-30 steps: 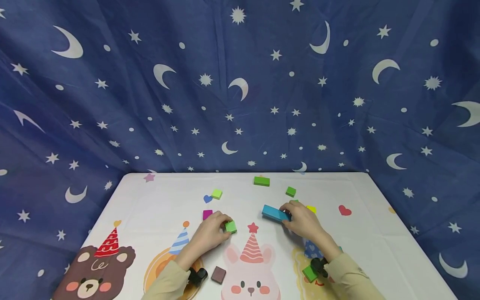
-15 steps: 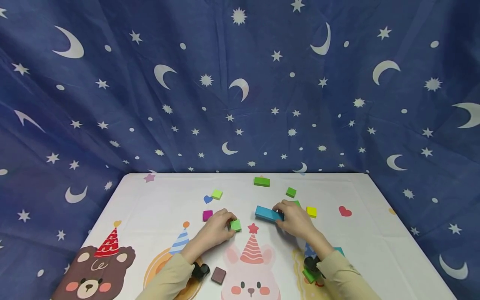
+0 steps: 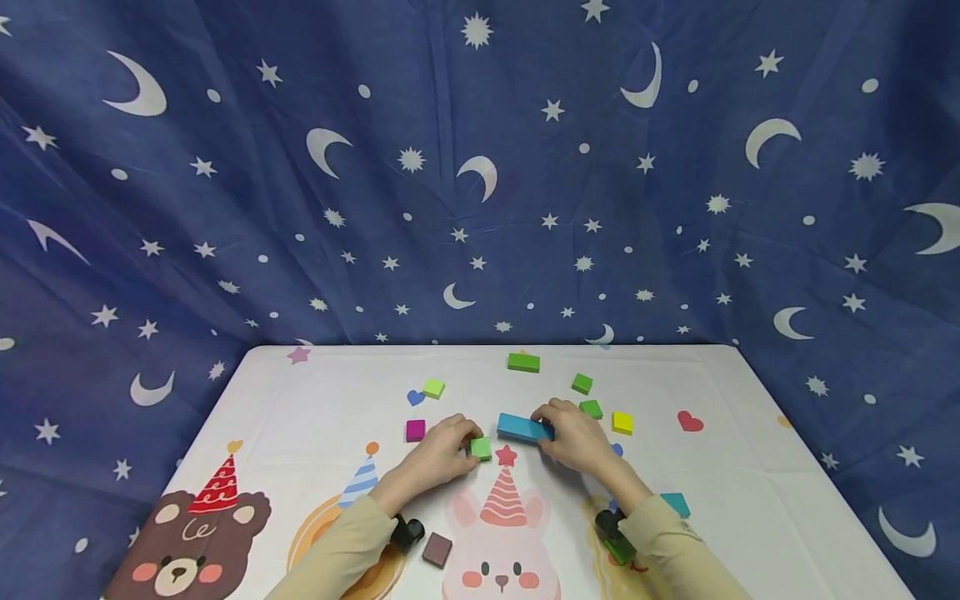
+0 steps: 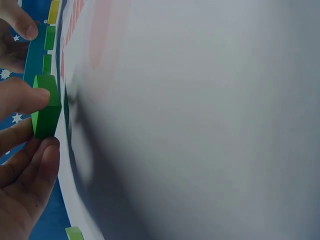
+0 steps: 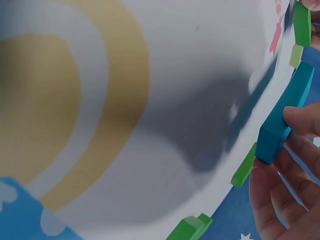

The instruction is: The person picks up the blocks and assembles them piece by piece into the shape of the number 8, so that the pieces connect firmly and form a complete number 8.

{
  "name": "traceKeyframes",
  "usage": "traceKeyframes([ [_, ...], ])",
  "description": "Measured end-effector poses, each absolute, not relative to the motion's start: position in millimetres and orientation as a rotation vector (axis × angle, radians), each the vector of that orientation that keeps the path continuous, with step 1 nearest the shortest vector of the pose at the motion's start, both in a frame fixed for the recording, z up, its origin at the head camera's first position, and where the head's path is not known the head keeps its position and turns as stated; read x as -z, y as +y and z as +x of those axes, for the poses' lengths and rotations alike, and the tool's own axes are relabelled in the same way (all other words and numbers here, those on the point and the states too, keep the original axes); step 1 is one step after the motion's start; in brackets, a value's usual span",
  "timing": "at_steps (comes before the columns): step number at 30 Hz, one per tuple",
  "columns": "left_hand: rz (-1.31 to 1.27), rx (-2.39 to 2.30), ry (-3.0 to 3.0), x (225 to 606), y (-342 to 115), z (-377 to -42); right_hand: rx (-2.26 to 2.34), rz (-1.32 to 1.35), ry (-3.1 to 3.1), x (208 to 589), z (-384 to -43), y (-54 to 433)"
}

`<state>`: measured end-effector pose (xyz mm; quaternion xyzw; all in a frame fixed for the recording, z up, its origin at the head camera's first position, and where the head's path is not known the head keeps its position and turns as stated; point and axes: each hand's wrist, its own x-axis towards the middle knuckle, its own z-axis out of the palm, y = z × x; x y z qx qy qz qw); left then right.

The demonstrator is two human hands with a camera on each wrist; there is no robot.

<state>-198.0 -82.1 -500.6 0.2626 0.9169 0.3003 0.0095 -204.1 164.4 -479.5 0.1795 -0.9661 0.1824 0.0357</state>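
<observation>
Near the middle of the table my left hand pinches a small light green block between thumb and fingers. In the left wrist view the same green block is tilted in the fingertips. Just to its right, my right hand grips one end of a long blue block; the other end points left towards the green block, with a narrow gap between them. The right wrist view shows the thumb on the face of the blue block, held above the cloth with its shadow below.
Around the hands lie a magenta block, a lime block, a long green block, small green blocks, a yellow block, a teal block and a brown block. Another green block is partly hidden by the right wrist.
My left hand has carried the light green block to the right. My right hand has brought the blue block left and turned it more level, so the two blocks are closer together.
</observation>
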Motion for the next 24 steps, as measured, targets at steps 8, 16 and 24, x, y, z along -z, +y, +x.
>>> traceKeyframes([
  [8,0.891,-0.945,2.835,503,-81,-202,-0.57,0.565,-2.989,483,-207,157],
  [16,0.924,-0.956,2.818,504,-81,-204,-0.569,0.572,-2.992,488,-210,155],
  [24,0.929,-0.947,2.813,505,-83,-205,-0.571,0.575,-3.016,491,-213,151],
])
